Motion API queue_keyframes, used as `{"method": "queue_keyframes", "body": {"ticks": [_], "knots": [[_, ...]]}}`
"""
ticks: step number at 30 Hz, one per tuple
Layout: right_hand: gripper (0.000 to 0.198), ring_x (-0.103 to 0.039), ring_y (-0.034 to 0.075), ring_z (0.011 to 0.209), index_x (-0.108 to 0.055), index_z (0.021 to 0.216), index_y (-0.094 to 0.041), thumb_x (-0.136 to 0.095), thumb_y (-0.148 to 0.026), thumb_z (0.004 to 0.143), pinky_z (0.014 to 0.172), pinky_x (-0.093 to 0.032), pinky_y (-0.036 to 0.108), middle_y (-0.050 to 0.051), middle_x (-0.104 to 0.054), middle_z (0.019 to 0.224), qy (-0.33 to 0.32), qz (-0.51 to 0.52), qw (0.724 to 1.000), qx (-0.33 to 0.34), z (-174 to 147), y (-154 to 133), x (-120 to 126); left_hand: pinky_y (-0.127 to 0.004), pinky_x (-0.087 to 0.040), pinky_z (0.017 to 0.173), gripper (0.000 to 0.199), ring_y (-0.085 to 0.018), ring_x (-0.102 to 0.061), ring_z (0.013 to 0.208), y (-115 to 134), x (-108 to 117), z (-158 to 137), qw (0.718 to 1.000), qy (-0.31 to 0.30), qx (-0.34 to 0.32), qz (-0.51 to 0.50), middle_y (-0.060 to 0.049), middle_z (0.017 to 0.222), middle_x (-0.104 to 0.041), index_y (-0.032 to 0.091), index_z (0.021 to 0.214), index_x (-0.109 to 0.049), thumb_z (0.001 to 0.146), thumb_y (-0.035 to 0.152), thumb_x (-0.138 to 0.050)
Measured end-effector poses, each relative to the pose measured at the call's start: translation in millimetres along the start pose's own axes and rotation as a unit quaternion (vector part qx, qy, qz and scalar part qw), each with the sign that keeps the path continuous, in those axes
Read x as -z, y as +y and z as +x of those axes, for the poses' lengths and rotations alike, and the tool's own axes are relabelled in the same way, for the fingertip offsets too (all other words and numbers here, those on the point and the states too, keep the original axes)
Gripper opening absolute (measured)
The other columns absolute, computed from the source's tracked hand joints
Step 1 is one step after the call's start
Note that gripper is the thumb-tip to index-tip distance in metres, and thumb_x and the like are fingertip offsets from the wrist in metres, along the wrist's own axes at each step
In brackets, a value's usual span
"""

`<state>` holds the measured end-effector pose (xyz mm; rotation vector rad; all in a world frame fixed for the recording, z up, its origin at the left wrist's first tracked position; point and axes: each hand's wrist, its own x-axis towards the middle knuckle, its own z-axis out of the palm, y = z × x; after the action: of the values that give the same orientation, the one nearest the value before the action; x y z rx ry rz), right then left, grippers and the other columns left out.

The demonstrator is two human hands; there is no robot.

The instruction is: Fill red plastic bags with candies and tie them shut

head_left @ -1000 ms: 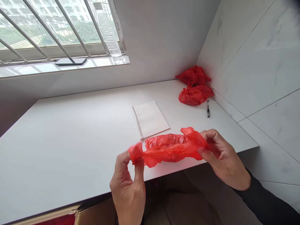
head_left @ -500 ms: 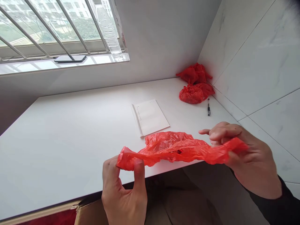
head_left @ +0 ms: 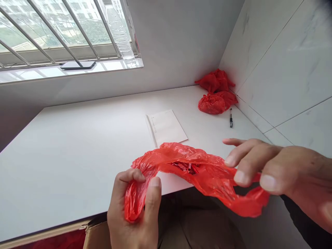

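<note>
A thin red plastic bag (head_left: 178, 157) is stretched between my two hands at the front edge of the white table. My left hand (head_left: 135, 207) has its fingers closed round the left handle of the bag, which hangs down over the palm. With thumb and fingers, my right hand (head_left: 269, 169) grips the right handle, which droops in a loop. The bag's mouth gapes slightly in the middle. Inside, some dark red packaging (head_left: 190, 167) with pale lettering shows in part; its kind I cannot make out.
A white booklet (head_left: 168, 126) lies mid-table (head_left: 77, 145). Two bunched red bags (head_left: 214, 103) sit in the back right corner, near a black pen (head_left: 231, 119). On the window sill are a phone (head_left: 77, 65) and a clear bottle (head_left: 124, 45). A cardboard box (head_left: 97, 237) stands below the table.
The bag's mouth has parted further, showing more of its contents. The left handle now hangs in my left palm. My right hand has shifted right, and the right handle has opened into a loop.
</note>
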<state>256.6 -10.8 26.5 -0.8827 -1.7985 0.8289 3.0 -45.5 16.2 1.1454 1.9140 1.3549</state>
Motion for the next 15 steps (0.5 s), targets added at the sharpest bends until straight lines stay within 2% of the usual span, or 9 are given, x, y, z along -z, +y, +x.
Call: {"method": "queue_keyframes", "body": {"ticks": [3, 5, 7, 8, 10, 12, 13, 15], "knots": [[0.035, -0.072, 0.026, 0.095, -0.068, 0.113, -0.037, -0.035, -0.046, 0.108, 0.096, -0.056, 0.044, 0.002, -0.075, 0.098, -0.117, 0.012, 0.993, -0.035, 8.1, -4.2, -13.4, -0.02, -0.051, 0.065, 0.024, -0.011, -0.057, 0.065, 1.6, -5.7, 0.3, 0.998, 0.022, 0.019, -0.051, 0.003, 0.079, -0.06, 0.025, 0.09, -0.057, 0.082, 0.038, -0.076], [0.038, -0.071, 0.022, 0.079, -0.068, 0.105, -0.031, -0.031, -0.038, 0.11, 0.077, -0.056, 0.036, 0.001, -0.074, 0.09, -0.218, -0.06, 0.972, -0.065, 15.2, 0.6, -26.0, -0.021, -0.053, 0.063, 0.026, -0.012, -0.058, 0.063, 1.8, -6.7, 2.1, 0.996, 0.014, 0.042, -0.074, 0.002, 0.077, -0.063, 0.026, 0.097, -0.059, 0.083, 0.039, -0.076], [0.035, -0.062, 0.019, 0.056, -0.064, 0.094, -0.025, -0.032, -0.033, 0.108, 0.057, -0.045, 0.034, 0.0, -0.067, 0.071, -0.326, -0.196, 0.923, -0.055, 21.6, 10.1, -36.7, -0.022, -0.052, 0.053, 0.035, -0.013, -0.054, 0.054, 0.8, -6.3, 3.8, 0.994, -0.007, 0.07, -0.084, 0.003, 0.067, -0.061, 0.027, 0.109, -0.06, 0.083, 0.045, -0.076], [0.032, -0.057, 0.019, 0.049, -0.061, 0.092, -0.023, -0.035, -0.031, 0.107, 0.051, -0.038, 0.034, -0.001, -0.063, 0.064, -0.347, -0.273, 0.895, -0.056, 24.2, 15.2, -40.7, -0.022, -0.05, 0.049, 0.04, -0.013, -0.052, 0.049, 0.0, -5.9, 4.4, 0.993, -0.024, 0.083, -0.081, 0.005, 0.06, -0.058, 0.027, 0.114, -0.06, 0.083, 0.049, -0.075], [0.023, -0.052, 0.02, 0.043, -0.06, 0.096, -0.021, -0.04, -0.029, 0.105, 0.046, -0.027, 0.034, -0.001, -0.059, 0.059, -0.33, -0.404, 0.851, -0.064, 28.8, 23.8, -47.0, -0.02, -0.045, 0.044, 0.044, -0.012, -0.049, 0.043, -1.5, -5.6, 4.4, 0.994, -0.044, 0.088, -0.045, 0.007, 0.051, -0.052, 0.027, 0.116, -0.063, 0.084, 0.054, -0.074], [0.014, -0.056, 0.022, 0.047, -0.06, 0.105, -0.018, -0.046, -0.021, 0.102, 0.046, -0.025, 0.033, 0.002, -0.062, 0.065, -0.286, -0.479, 0.827, -0.07, 32.8, 29.3, -54.6, -0.019, -0.044, 0.045, 0.038, -0.012, -0.051, 0.046, -1.8, -6.7, 3.5, 0.998, -0.035, 0.058, 0.017, 0.005, 0.053, -0.055, 0.025, 0.105, -0.068, 0.084, 0.056, -0.073], [0.014, -0.061, 0.022, 0.054, -0.06, 0.107, -0.016, -0.05, -0.015, 0.098, 0.046, -0.027, 0.032, 0.004, -0.065, 0.071, -0.275, -0.49, 0.825, -0.063, 34.4, 31.8, -60.4, -0.019, -0.044, 0.047, 0.034, -0.011, -0.052, 0.048, -1.3, -7.8, 2.8, 0.998, -0.026, 0.037, 0.048, 0.004, 0.056, -0.057, 0.024, 0.097, -0.07, 0.085, 0.055, -0.072], [0.02, -0.065, 0.024, 0.065, -0.062, 0.103, -0.015, -0.057, -0.003, 0.088, 0.048, -0.034, 0.03, 0.007, -0.067, 0.08, -0.278, -0.466, 0.839, -0.035, 36.3, 39.1, -77.2, -0.018, -0.042, 0.05, 0.031, -0.01, -0.05, 0.053, 0.7, -10.6, 1.3, 0.997, 0.003, 0.001, 0.081, 0.003, 0.06, -0.059, 0.022, 0.081, -0.07, 0.088, 0.053, -0.069]]}}
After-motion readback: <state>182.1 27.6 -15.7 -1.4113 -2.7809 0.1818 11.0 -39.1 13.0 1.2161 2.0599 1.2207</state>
